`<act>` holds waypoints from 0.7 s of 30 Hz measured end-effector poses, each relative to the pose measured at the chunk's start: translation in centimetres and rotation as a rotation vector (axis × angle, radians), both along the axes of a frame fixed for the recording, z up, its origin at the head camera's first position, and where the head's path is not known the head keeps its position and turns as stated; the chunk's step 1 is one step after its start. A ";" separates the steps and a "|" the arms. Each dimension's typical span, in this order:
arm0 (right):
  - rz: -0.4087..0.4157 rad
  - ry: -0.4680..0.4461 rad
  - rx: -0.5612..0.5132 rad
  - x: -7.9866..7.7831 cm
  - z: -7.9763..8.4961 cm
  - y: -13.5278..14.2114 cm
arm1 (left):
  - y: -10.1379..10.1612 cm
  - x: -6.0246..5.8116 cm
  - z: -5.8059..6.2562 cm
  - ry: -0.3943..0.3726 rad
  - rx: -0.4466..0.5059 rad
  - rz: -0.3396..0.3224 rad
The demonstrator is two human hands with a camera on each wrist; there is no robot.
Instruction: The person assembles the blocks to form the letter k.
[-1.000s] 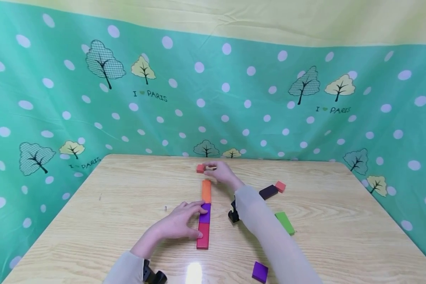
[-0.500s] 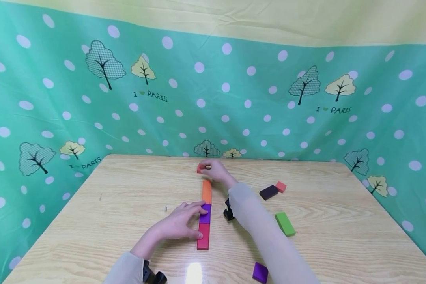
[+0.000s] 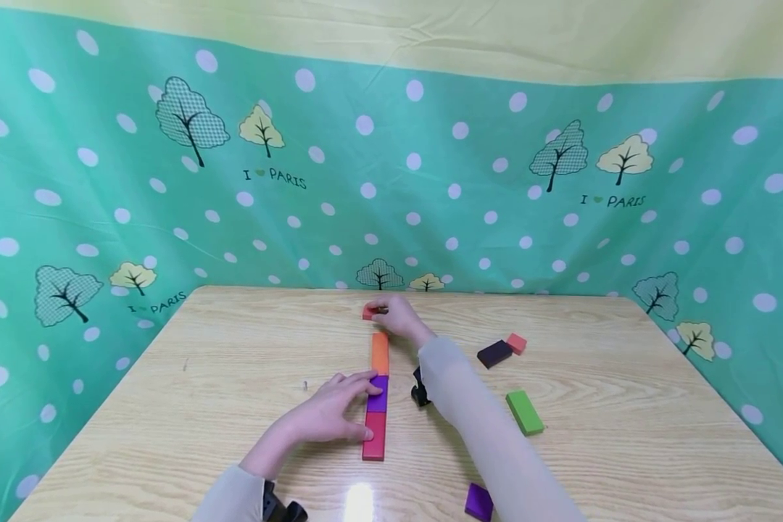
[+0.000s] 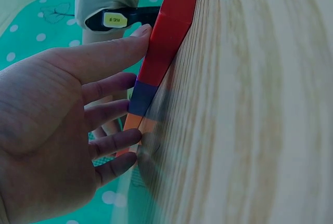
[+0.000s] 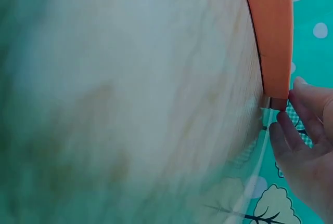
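A red block [image 3: 376, 446], a purple block [image 3: 381, 400] and an orange block [image 3: 380, 353] lie end to end in a straight row on the wooden table. My left hand [image 3: 329, 411] lies along the left side of this row. In the left wrist view its thumb [image 4: 117, 55] touches the red block, with the fingers loosely extended along the purple and orange ones. Past the far end of the row, my right hand [image 3: 398, 317] pinches a small red block [image 3: 367, 314]. The right wrist view shows that block [image 5: 278, 104] just beyond the orange block, at the fingertips.
To the right lie a black block [image 3: 494, 354] beside another small red block [image 3: 517, 343], and a green block [image 3: 525, 413]. A purple block [image 3: 478, 502] sits by the front edge, next to the right sleeve. A patterned curtain [image 3: 457, 217] hangs behind the table.
The right hand's fingers have come together on the small red block, and its forearm has shifted slightly left. The left hand and the row look unmoved.
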State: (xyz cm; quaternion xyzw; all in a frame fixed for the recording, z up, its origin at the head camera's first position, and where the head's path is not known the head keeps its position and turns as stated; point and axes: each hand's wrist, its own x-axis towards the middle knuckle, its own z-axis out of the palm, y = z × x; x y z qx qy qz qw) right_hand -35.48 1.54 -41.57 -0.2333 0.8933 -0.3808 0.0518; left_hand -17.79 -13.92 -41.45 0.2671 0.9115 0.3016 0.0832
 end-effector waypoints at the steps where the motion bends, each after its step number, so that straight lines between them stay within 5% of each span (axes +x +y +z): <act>1: -0.008 -0.005 0.001 0.0 0.0 0.0 | 0.0 0.0 0.0 -0.002 0.001 0.000; 21: -0.039 0.010 0.030 -0.2 -0.1 0.5 | 0.0 0.1 0.1 -0.004 0.007 -0.002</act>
